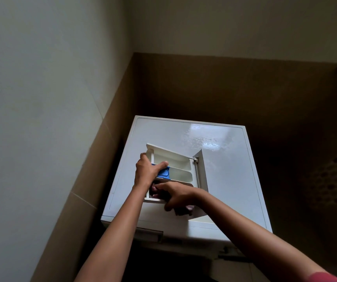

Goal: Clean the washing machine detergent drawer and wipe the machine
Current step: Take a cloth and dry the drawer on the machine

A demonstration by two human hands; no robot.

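The left hand [146, 171] was clamped over the rear left end of the detergent drawer [181, 161], thumb across the blue insert [164, 173], apparently to keep the drawer from sliding. The drawer lay flat on top of the washing machine [224, 180], out of its slot [149, 234], which gave open access to the compartments. The right hand [178, 195] grasped a dark pinkish cloth [190, 208], with its fingers pushed into the near compartment, evidently to wipe out residue.
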